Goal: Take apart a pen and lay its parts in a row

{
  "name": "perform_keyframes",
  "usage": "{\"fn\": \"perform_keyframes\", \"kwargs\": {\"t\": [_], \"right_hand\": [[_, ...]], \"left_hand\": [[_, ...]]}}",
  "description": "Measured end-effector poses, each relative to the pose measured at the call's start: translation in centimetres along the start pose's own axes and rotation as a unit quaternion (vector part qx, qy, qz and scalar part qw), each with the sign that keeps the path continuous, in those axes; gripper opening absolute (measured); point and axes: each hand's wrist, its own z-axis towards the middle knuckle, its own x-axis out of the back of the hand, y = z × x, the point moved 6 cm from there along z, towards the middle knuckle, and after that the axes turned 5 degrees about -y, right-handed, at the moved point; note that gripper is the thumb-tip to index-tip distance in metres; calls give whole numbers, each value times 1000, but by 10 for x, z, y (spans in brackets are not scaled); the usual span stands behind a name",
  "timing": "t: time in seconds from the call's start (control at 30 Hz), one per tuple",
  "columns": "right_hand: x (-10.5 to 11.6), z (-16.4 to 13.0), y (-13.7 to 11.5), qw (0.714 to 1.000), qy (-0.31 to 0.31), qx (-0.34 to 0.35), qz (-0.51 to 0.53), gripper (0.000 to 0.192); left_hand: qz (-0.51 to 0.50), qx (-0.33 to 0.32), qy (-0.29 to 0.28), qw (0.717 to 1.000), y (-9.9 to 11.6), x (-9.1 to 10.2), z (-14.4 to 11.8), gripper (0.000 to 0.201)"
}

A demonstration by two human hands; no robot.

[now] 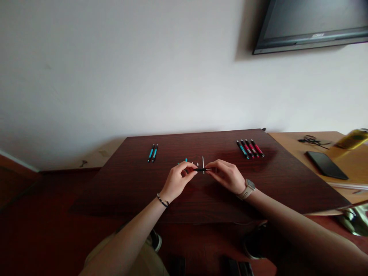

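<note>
Between my hands, above the dark wooden table (138, 188), is a black pen part (200, 169). My left hand (178, 177) pinches its left end between thumb and fingertips. At the other end my right hand (227, 175) has its fingertips closed on it, where a thin lighter tip shows. A slim white pen refill (202, 159) lies on the table just behind the pen part. Beside it is a small white piece (197, 164). A blue pen piece (186, 160) lies behind my left hand, partly hidden by the fingers.
Two blue-and-black pens (153, 153) lie side by side at the left. Several pens (250, 148), blue and pink, form a row at the right. A lighter side table holds a phone (327, 165), a black cable (313, 141) and a yellow object (352, 138). A television (313, 27) hangs on the wall.
</note>
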Motion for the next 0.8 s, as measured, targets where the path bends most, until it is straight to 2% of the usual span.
{"fn": "perform_keyframes", "kwargs": {"t": [0.13,0.47,0.8], "right_hand": [[1,1,3,1000,20,-15,0,13],[1,0,3,999,26,-24,5,10],[0,2,2,999,22,-21,20,5]], "left_hand": [[1,1,10,1000,-2,2,0,14],[5,16,35,999,-6,4,-1,16],[-23,30,2,999,-10,-1,-2,29]]}}
